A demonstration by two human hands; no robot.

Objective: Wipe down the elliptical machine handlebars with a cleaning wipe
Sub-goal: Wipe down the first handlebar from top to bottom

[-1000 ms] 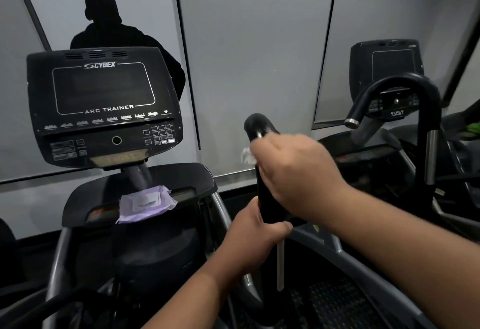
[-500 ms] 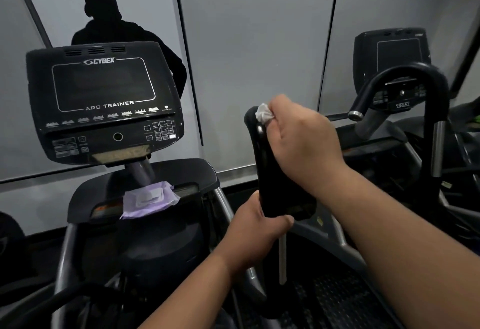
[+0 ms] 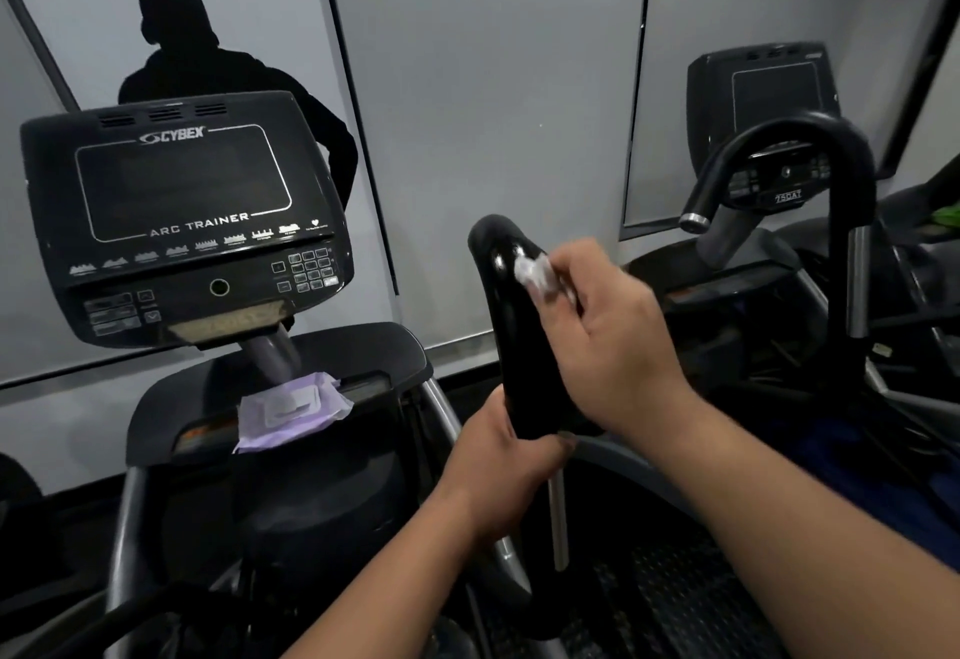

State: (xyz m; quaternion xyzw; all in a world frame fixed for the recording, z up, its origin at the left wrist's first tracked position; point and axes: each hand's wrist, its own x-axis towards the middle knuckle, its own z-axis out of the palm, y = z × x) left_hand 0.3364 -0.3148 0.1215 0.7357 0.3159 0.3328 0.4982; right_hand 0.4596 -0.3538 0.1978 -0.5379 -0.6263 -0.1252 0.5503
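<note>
1. At the far left stands the console (image 3: 182,221) of the machine, with a dark screen and the words ARC TRAINER under it.
2. Below it, on the black shelf (image 3: 374,346), lies a purple pack of wipes (image 3: 291,411). Its white flap looks closed, though I cannot be sure.
3. Next comes the left hand (image 3: 506,471). Its fingers are closed around the lower end of the handlebar grip (image 3: 511,346), where the black grip meets the metal bar, and I judge that it steadies the handle.
4. The grip stands nearly upright in the middle of the view. Its upper part shines a little, which may mean it is wet from wiping, but this is only my judgement.
5. The right hand (image 3: 608,341) pinches a crumpled white cleaning wipe (image 3: 535,271) in its fingertips and presses it against the upper right side of the grip, near the top.
6. At the far right is a curved black handlebar (image 3: 810,138), in front of another console (image 3: 769,102); I cannot tell which machine it belongs to. Nobody touches it.
7. The task seems to be in progress: one grip is being wiped now, and the other handlebars probably remain to do.
</note>
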